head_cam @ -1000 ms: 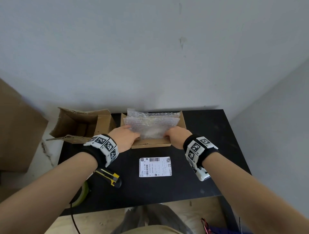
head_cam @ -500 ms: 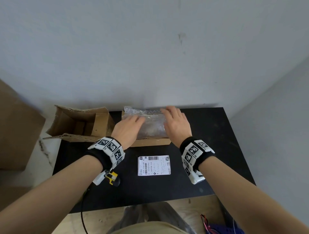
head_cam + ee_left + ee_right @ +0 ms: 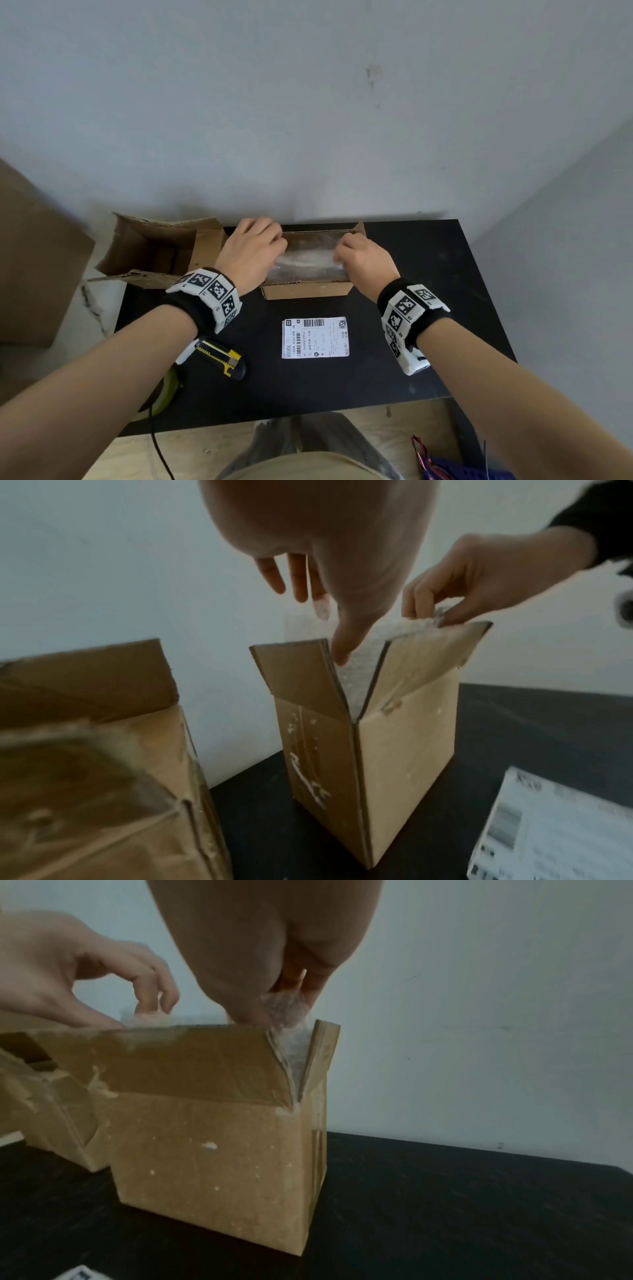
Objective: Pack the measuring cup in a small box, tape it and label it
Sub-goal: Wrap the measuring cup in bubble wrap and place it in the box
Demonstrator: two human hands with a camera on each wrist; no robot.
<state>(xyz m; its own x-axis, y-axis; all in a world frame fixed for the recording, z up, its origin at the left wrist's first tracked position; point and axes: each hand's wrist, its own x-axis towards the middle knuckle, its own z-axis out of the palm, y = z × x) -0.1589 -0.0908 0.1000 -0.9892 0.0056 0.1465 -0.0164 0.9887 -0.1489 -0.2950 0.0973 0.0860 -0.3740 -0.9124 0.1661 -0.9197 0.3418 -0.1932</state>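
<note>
Head view: small box [image 3: 310, 289] at frame centre on black table [image 3: 428, 342], flaps up. Both hands at top opening. Right hand [image 3: 364, 262] pinches bubble wrap [image 3: 308, 263]; left hand [image 3: 248, 257] fingers extended onto wrap. Measuring cup hidden. Label [image 3: 315, 337] below box.

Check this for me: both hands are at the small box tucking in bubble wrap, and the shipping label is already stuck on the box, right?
Not quite. The shipping label lies loose on the black table, in front of the small box, as the head view shows.
</note>
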